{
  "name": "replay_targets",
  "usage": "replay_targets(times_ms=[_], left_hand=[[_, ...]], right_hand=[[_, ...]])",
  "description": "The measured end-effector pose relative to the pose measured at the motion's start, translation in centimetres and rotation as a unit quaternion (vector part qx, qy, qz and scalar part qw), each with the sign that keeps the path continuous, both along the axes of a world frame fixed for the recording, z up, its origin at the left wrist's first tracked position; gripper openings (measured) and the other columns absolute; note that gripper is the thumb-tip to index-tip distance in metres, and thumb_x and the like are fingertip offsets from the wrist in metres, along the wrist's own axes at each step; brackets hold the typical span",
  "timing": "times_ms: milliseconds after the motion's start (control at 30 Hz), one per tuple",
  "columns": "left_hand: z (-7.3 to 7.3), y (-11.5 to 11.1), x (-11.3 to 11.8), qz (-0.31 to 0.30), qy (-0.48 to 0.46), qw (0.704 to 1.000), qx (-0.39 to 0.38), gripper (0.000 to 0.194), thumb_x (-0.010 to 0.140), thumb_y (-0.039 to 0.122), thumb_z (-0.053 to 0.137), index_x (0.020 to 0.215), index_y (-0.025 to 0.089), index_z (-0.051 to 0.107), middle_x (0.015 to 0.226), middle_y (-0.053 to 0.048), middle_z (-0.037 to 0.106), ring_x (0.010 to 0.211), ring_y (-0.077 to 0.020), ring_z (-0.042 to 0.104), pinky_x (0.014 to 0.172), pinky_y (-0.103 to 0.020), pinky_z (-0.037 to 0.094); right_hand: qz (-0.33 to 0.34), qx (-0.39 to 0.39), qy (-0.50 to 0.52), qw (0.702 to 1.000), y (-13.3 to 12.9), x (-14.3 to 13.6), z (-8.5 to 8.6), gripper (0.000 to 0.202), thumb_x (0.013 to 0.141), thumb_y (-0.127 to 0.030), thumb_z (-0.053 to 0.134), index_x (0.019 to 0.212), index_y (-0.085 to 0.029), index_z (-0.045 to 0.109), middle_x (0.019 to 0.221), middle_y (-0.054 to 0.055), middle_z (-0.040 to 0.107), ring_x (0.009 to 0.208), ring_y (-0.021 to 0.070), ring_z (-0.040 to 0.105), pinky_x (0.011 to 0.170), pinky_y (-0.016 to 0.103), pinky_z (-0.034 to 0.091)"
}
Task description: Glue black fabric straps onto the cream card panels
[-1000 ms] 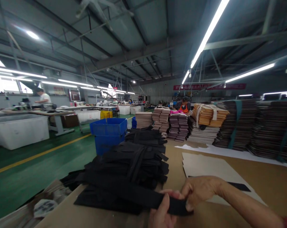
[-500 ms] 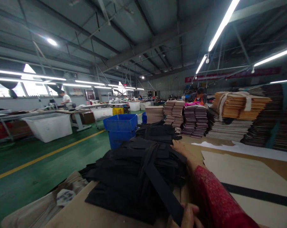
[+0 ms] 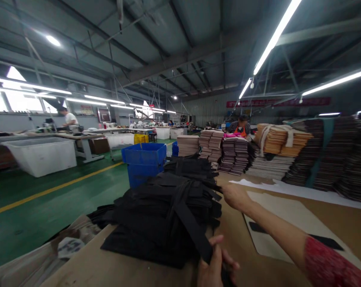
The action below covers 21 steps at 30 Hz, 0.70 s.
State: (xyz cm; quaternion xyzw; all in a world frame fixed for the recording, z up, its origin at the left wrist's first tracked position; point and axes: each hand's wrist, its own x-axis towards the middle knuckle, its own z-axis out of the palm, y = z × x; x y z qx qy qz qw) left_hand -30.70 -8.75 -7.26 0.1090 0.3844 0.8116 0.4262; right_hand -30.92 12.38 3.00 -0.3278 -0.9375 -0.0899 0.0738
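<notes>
A bundle of black fabric strips lies on the brown work surface in front of me, with a band of the same black material across it. One loose black strip slants down from the bundle to my left hand, whose fingers are closed around its lower end. At the bundle's right edge, my right hand pinches the tip of a black strip that sticks out from the pile. A red sleeve covers my right forearm. Another black pile sits just behind the bundle.
To the right lies a beige sheet with a black strip across it. Tied stacks of cut pieces line the table's far side, where a person is. Blue bins stand left, beside the green floor.
My right hand has shifted from resting on the bundle's edge to pinching a strip end, pulled slightly outward. My left hand has moved a little up and left. The view has turned rightward.
</notes>
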Motion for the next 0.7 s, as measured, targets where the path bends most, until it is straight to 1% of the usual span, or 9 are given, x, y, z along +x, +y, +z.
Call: replay_targets(times_ms=[100,167,267,367,467,533,633,667,700], left_hand=[[1.2,-0.5,-0.1,0.012,-0.011,1.0,-0.01,0.075,0.06,0.071,0.079,0.106,0.014,0.064,0.081,-0.009,0.068,0.068,-0.0208,0.067,0.044,-0.022,0.039],[1.9,-0.9,0.0,0.01,-0.035,0.999,-0.006,0.084,0.056,0.076,0.078,0.111,0.014,0.064,0.1,-0.015,0.07,0.084,-0.0242,0.068,0.046,-0.022,0.04],[2.8,-1.6,0.4,-0.027,-0.062,0.997,0.035,0.091,0.054,0.077,0.078,0.119,0.016,0.061,0.11,-0.015,0.069,0.091,-0.0232,0.067,0.051,-0.021,0.041],[3.3,-2.2,0.9,-0.064,-0.077,0.995,0.019,0.083,0.054,0.068,0.085,0.114,0.016,0.063,0.098,-0.009,0.072,0.083,-0.0179,0.065,0.061,-0.022,0.047],[3.7,-2.7,1.4,-0.058,-0.075,0.995,-0.02,0.067,0.052,0.051,0.093,0.101,0.016,0.064,0.084,-0.002,0.069,0.077,-0.0128,0.063,0.068,-0.02,0.049],[4.1,-3.3,1.8,-0.06,-0.065,0.996,-0.016,0.058,0.05,0.039,0.096,0.09,0.018,0.061,0.066,0.006,0.06,0.062,-0.009,0.056,0.065,-0.02,0.048],[5.1,-4.4,2.4,-0.094,-0.024,0.995,0.001,0.051,0.054,0.035,0.095,0.082,0.021,0.054,0.052,0.012,0.041,0.046,-0.0046,0.039,0.06,-0.022,0.048],[5.5,-4.8,2.6,-0.103,0.005,0.995,0.003,0.049,0.058,0.037,0.093,0.082,0.021,0.054,0.05,0.013,0.037,0.044,-0.0035,0.034,0.056,-0.02,0.045],[5.8,-5.0,2.8,-0.11,0.038,0.993,-0.001,0.046,0.062,0.04,0.09,0.085,0.021,0.055,0.05,0.013,0.035,0.042,-0.0027,0.03,0.05,-0.018,0.04]], right_hand=[[-0.001,-0.001,-0.015,1.0,-5.6,6.5,0.8,0.03,0.1,-0.023,0.037,0.1,-0.02,0.067,0.084,0.011,0.073,0.077,0.0209,0.069,0.066,0.03,0.049],[0.011,-0.005,-0.027,1.0,-9.8,10.3,0.4,0.027,0.094,-0.017,0.041,0.105,-0.024,0.064,0.088,0.009,0.074,0.077,0.0207,0.07,0.063,0.028,0.047],[0.105,0.008,-0.049,0.993,-15.0,13.9,-1.8,0.037,0.075,-0.009,0.054,0.109,-0.019,0.062,0.087,0.009,0.074,0.073,0.0233,0.07,0.058,0.029,0.048],[0.194,0.052,-0.018,0.979,-18.1,15.2,-4.8,0.035,0.072,-0.011,0.059,0.106,-0.014,0.063,0.079,0.009,0.072,0.062,0.0239,0.067,0.051,0.032,0.048],[0.223,0.104,0.007,0.969,-19.5,15.7,-6.7,0.034,0.079,-0.011,0.058,0.112,-0.009,0.062,0.075,0.01,0.072,0.056,0.0238,0.065,0.047,0.033,0.046],[0.257,0.087,0.0,0.962,-19.8,16.3,-6.6,0.033,0.087,-0.017,0.054,0.118,-0.01,0.061,0.074,0.009,0.073,0.055,0.0231,0.065,0.045,0.032,0.046],[0.311,-0.08,0.011,0.947,-18.3,18.5,-4.5,0.031,0.098,-0.031,0.046,0.123,-0.022,0.062,0.088,0.005,0.076,0.071,0.0187,0.07,0.059,0.026,0.051],[0.303,-0.153,0.031,0.94,-17.0,19.7,-3.6,0.031,0.1,-0.036,0.045,0.123,-0.026,0.062,0.099,0.004,0.075,0.083,0.0172,0.07,0.07,0.024,0.053],[0.245,-0.201,0.078,0.945,-15.2,20.9,-2.8,0.034,0.101,-0.039,0.041,0.125,-0.028,0.062,0.112,0.003,0.073,0.099,0.0174,0.068,0.086,0.026,0.051]])
